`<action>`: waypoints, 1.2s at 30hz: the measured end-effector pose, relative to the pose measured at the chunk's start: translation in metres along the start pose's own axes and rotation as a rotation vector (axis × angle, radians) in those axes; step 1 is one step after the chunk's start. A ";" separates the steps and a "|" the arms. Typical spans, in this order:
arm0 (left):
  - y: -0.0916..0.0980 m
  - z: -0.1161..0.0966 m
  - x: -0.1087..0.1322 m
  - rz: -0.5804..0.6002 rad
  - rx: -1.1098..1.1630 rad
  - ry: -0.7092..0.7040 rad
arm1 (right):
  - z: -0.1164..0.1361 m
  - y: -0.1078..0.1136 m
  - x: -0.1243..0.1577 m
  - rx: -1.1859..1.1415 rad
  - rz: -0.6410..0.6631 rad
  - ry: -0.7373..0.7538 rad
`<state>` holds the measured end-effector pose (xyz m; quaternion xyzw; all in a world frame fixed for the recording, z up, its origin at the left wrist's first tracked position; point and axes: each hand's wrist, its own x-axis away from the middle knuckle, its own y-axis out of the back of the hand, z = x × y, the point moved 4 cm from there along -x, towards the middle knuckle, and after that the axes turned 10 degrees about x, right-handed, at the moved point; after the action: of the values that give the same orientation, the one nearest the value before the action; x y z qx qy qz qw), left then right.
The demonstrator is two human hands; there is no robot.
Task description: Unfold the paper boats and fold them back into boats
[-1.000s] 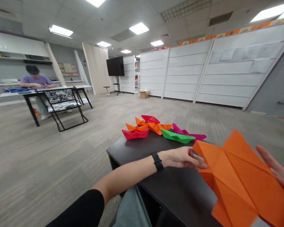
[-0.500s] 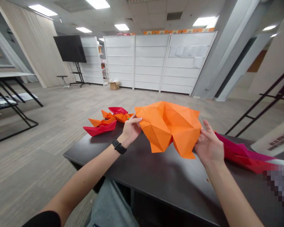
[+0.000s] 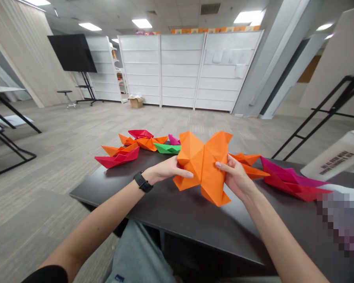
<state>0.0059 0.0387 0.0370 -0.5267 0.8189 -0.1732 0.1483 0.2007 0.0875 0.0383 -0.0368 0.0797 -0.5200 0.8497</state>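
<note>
Carefully, a person's left hand (image 3: 168,169) and right hand (image 3: 237,180) grip a folded orange paper sheet (image 3: 202,169) from either side, fingers curled against its faces, thumbs hidden behind it. The faceted, winged form is held above a dark tabletop (image 3: 194,216); whether its lower point touches the surface cannot be told. A black watch (image 3: 142,182) circles the left wrist.

Too hard a squeeze could crush the sharp facets or split the paper where creases meet, while a slackened grip could let the form spring apart or drop. Just beyond the right hand lies an orange paper boat (image 3: 247,162). A wide swing of that wrist could knock it into the crimson and magenta paper boats (image 3: 289,181) beside it, which sit near a pixelated patch (image 3: 339,220).

Past the left hand sit a green paper boat (image 3: 167,148), a red paper boat (image 3: 118,157) and a cluster of orange paper boats (image 3: 144,143), within reach of a careless sweep of the forearm.

Farther off, across a grey carpeted floor (image 3: 61,129), a cardboard box (image 3: 136,102) stands against white shelving panels (image 3: 177,70), near a dark wall screen on a stand (image 3: 72,53).
</note>
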 end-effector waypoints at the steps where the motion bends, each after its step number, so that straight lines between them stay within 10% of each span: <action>1: 0.000 0.000 0.001 0.012 -0.024 0.005 | 0.002 0.001 0.000 -0.019 -0.038 0.036; 10: 0.018 -0.013 -0.002 -0.178 0.008 -0.209 | 0.008 0.016 -0.004 -0.046 -0.215 0.191; 22: 0.031 -0.059 0.020 -0.071 -0.504 -0.127 | 0.019 0.025 0.004 0.206 -0.003 0.145; 30: 0.014 -0.038 0.005 -0.173 -0.183 -0.251 | 0.013 0.018 0.009 0.309 0.205 0.177; 36: 0.016 -0.043 0.012 -0.358 0.163 -0.447 | 0.011 0.026 0.010 0.146 -0.064 0.167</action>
<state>-0.0300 0.0393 0.0679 -0.6742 0.6434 -0.1416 0.3338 0.2303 0.0905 0.0447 0.0661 0.1110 -0.5525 0.8235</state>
